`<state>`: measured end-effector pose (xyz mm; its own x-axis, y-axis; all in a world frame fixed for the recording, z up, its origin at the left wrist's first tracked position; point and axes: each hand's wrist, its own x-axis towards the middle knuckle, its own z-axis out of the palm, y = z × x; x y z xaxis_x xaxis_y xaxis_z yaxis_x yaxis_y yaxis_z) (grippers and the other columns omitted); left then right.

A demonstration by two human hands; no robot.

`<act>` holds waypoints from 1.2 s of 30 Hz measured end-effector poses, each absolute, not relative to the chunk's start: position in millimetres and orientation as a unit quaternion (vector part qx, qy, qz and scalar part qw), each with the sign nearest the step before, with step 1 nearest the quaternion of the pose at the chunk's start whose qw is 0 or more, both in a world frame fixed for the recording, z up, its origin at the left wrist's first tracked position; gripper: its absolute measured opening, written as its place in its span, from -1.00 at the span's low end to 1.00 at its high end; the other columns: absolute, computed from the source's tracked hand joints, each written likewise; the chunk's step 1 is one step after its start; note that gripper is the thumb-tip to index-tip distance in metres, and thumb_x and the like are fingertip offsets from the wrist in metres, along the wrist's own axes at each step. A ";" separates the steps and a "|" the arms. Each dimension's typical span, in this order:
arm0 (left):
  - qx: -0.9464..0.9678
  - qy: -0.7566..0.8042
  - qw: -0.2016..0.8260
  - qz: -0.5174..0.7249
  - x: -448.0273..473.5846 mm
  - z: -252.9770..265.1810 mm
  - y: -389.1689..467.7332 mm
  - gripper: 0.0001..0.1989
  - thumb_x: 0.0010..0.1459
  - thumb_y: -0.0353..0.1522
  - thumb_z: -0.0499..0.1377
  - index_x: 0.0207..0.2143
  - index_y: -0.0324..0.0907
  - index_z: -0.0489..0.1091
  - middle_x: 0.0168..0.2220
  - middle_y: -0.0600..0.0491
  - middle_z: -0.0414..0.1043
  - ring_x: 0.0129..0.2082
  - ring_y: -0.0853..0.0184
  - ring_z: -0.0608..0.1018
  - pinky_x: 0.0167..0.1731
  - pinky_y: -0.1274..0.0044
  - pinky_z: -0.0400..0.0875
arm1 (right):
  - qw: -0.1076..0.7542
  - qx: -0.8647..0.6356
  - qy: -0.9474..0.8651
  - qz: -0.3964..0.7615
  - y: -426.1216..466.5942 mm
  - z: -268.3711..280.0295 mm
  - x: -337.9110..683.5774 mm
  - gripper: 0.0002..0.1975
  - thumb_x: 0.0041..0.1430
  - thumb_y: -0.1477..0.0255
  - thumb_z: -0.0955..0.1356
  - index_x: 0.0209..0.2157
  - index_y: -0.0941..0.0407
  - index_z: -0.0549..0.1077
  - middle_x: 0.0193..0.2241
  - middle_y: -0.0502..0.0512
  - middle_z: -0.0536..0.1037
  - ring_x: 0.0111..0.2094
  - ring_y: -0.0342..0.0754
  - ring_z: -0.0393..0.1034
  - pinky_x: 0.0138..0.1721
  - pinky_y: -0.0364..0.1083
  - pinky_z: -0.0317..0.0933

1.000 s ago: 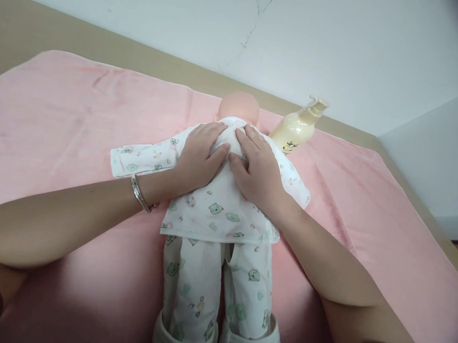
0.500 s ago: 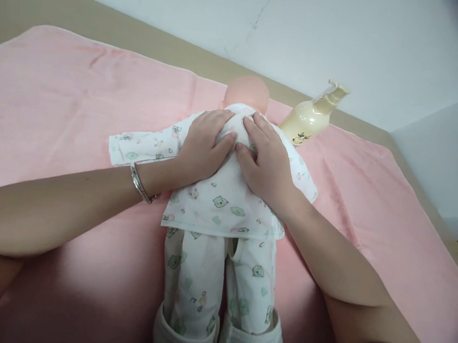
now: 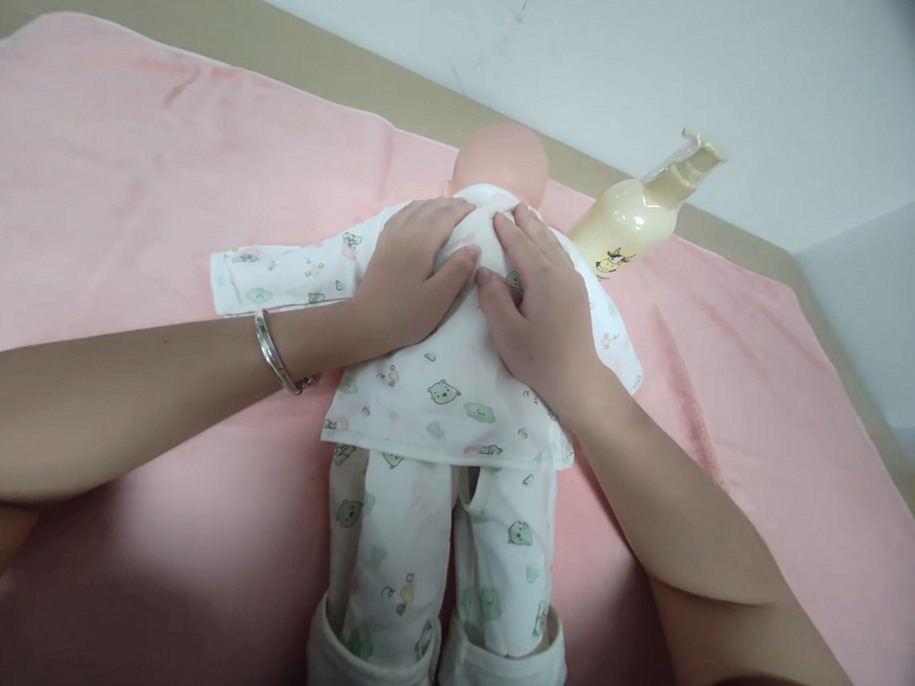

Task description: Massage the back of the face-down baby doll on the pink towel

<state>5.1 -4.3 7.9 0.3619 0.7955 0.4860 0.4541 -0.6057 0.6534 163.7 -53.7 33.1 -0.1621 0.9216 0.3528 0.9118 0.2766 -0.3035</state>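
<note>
A baby doll [image 3: 501,164] lies with the bald back of its head toward me, dressed in a white printed top [image 3: 440,407] and matching trousers [image 3: 406,541] with turned-up cuffs. My left hand [image 3: 411,271] rests flat on the left side of the doll's upper back, fingers stretched toward the collar. On the right side of the back lies my right hand [image 3: 545,306], its fingers a little spread. The two thumbs point toward each other near the middle, slightly apart. Neither hand grips anything. The doll's face and hands are out of sight.
Under the doll is a pink blanket [image 3: 133,192] on a tan surface [image 3: 324,73]. A cream pump bottle [image 3: 634,219] with a cow picture lies tilted beyond the doll's right shoulder. A white wall [image 3: 662,70] stands behind. A silver bracelet [image 3: 271,352] circles my left wrist.
The view has shifted slightly, so the doll's head and the bottle appear a little higher and further right. Both hands keep their places on the doll's back.
</note>
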 end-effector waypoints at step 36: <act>0.832 0.469 0.125 0.269 2.7 26.6 -3.3 -0.56 0.31 -0.25 -0.13 -0.04 -0.37 0.38 -0.03 -0.26 0.46 0.05 -0.02 0.47 0.14 0.11 0.35 | 0.163 -0.671 -0.722 0.036 -69.7 51.7 143.0 -0.38 0.33 0.39 0.07 0.33 0.43 0.12 0.37 0.46 0.13 0.43 0.22 -0.05 0.41 0.24 -0.05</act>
